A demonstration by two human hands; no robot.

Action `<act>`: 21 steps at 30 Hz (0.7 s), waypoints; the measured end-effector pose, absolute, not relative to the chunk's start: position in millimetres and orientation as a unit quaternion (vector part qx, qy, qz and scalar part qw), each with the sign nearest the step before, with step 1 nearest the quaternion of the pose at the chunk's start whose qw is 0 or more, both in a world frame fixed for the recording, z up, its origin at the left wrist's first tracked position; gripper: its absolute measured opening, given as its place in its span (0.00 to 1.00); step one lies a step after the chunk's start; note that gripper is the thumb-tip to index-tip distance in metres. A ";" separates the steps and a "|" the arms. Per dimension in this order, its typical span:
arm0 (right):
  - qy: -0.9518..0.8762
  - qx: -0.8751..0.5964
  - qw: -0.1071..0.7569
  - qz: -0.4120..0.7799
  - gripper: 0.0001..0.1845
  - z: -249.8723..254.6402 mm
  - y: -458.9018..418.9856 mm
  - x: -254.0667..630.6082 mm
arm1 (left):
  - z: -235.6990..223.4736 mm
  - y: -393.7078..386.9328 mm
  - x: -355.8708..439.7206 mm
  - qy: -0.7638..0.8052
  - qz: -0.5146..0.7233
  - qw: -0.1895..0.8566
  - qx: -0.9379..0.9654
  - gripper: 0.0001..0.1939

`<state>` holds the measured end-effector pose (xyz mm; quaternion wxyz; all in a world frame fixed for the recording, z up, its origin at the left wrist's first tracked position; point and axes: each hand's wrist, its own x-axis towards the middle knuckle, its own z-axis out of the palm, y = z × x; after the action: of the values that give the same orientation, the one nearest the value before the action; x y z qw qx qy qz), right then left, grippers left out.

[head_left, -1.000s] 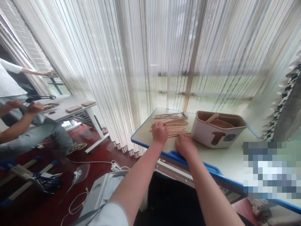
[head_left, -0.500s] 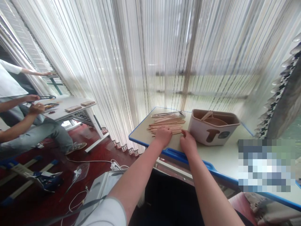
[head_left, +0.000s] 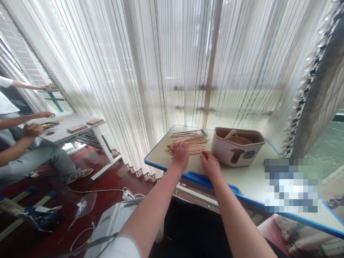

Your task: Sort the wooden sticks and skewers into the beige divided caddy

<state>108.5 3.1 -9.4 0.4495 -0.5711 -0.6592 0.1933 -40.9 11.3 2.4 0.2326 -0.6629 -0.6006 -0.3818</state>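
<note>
A loose pile of thin wooden chopsticks (head_left: 197, 144) lies across the pale, blue-edged table (head_left: 161, 154). My left hand (head_left: 180, 156) rests over the left part of the pile, its fingers bent down around some of the chopsticks. My right hand (head_left: 211, 165) is at the pile's right end, beside the utensil holder, with thumb and fingers closed together; what lies between them is hidden. Behind the pile lie metal spoons (head_left: 189, 133), their bowls toward the right. The brown-and-white utensil holder (head_left: 233, 154) stands upright, with a brown round piece and a wooden-looking handle showing inside.
A sheer curtain (head_left: 161, 64) hangs right behind the table. A blurred patch (head_left: 292, 186) covers the table's right side. At left, another person's hand (head_left: 33, 129) works over a white table (head_left: 61, 123). Cables (head_left: 94, 190) run across the red floor.
My left hand has shifted left along the chopsticks, and its fingers are more bent. My right hand stays near the pile's right end. The whole view has turned slightly to the right.
</note>
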 end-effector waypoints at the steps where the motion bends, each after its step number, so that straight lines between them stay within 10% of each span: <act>1: -0.653 -0.566 0.461 0.203 0.18 -9.5 2.7 108.5 | 1.9 11.9 -40.8 -0.592 -0.388 0.229 -0.669 0.09; 15: -0.484 -0.427 0.609 0.461 0.24 57.7 -22.4 111.0 | -1.7 19.0 -38.7 -0.384 -0.493 0.252 -0.739 0.16; 21: -0.634 -0.421 0.572 0.305 0.18 140.0 -50.6 134.8 | 17.9 31.8 -5.1 -0.288 -0.564 0.255 -0.731 0.15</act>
<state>134.8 -50.6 140.0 0.5716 -0.4215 -0.6345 0.3051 -5.1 31.8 17.9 0.2547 -0.7305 -0.2882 -0.5642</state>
